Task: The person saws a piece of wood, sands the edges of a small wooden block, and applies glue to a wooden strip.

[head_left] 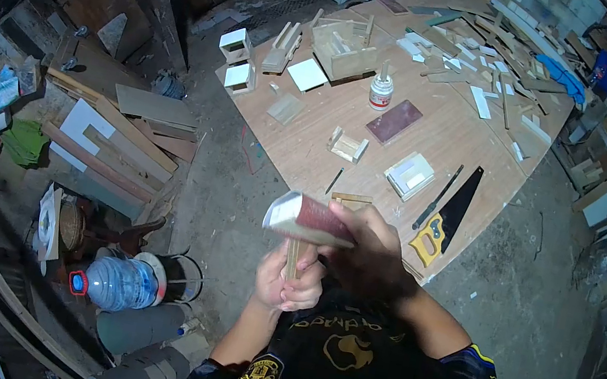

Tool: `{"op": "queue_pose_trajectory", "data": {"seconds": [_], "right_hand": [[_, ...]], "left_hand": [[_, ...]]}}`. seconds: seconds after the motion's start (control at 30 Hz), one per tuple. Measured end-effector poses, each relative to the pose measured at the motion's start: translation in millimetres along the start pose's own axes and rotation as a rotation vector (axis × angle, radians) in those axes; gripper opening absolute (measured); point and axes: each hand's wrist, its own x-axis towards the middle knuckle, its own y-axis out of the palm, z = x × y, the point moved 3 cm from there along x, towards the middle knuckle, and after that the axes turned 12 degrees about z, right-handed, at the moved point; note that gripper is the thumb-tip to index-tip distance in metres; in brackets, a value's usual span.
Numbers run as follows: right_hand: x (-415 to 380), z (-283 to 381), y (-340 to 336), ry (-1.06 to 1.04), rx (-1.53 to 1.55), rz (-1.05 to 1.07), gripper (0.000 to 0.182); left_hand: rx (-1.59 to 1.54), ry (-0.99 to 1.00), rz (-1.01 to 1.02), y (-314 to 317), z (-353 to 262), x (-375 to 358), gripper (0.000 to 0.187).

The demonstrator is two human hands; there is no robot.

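Close to my chest, my left hand (290, 278) is closed around a narrow wooden strip (293, 257) that stands upright. Above it, my right hand (371, 242) grips a block wrapped in reddish sandpaper (319, 217), with a pale end facing left. The block lies across the top of the strip; whether they touch is hard to tell, as the block is slightly blurred. Behind my hands, on the wooden table (286, 150), are a small wooden frame piece (348, 145), a pencil (334, 181) and a stacked white-and-wood piece (409, 176).
A yellow-handled saw (429, 241) and a dark file (438, 197) lie at the table's right front. Farther back are a glue jar (381, 91), a reddish board (394, 121), wooden boxes (344, 51) and scattered offcuts (457, 54). A water bottle (116, 284) lies at lower left.
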Motion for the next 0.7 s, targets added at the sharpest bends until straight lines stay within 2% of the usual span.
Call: {"op": "queue_pose_trajectory", "data": {"seconds": [0.03, 0.17, 0.23, 0.27, 0.33, 0.37, 0.43, 0.5, 0.53, 0.57, 0.63, 0.67, 0.7], "right_hand": [[2.6, -1.4, -0.4, -0.003, 0.001, -0.063, 0.063], [-4.6, -2.1, -4.9, -0.071, -0.038, -0.098, 0.064], [-9.2, -0.7, -2.9, -0.011, -0.092, 0.165, 0.064], [-4.5, -1.8, -4.5, -0.010, -0.094, 0.166, 0.064], [9.2, -7.7, -16.7, 0.042, -0.083, -0.092, 0.056], [8.7, -5.8, -18.1, 0.042, -0.086, -0.094, 0.056], [6.4, -1.3, -23.2, 0.005, 0.231, -0.157, 0.056], [8.5, 10.7, -30.7, -0.035, 0.300, -0.108, 0.055], [11.0, 16.2, -31.9, -0.001, 0.222, -0.023, 0.055], [12.6, 20.1, -31.8, 0.033, 0.143, 0.061, 0.056], [11.1, 23.9, -32.8, 0.078, 0.123, 0.049, 0.055], [10.7, 24.0, -33.9, 0.095, 0.104, 0.052, 0.054], [10.3, 24.0, -33.8, 0.114, 0.086, 0.055, 0.053]], "left_hand": [[0.002, -0.001, 0.002, -1.5, 0.3, 0.0, 0.042], [-0.094, -0.039, 0.090, -5.4, 3.3, -3.5, 0.040], [-0.107, -0.060, 0.113, -6.3, 4.1, -5.6, 0.040], [-0.106, -0.065, 0.124, -7.2, 4.3, -5.3, 0.041], [-0.105, -0.076, 0.139, -5.9, 4.4, -3.6, 0.042], [-0.065, -0.081, 0.109, -3.2, 4.6, -3.6, 0.043], [-0.023, -0.074, 0.076, 1.9, 2.7, -4.1, 0.044], [0.532, -0.031, -0.110, 1.3, -8.0, -5.2, 0.047], [0.702, -0.030, -0.163, -0.6, -10.5, -5.9, 0.051], [0.699, -0.034, -0.161, 0.3, -10.1, -5.0, 0.051], [1.439, 0.080, -0.370, 8.5, -19.9, -4.2, 0.050], [1.666, 0.075, -0.421, 13.5, -25.9, -5.7, 0.041], [1.668, 0.074, -0.421, 12.5, -27.0, -6.9, 0.041]]}}
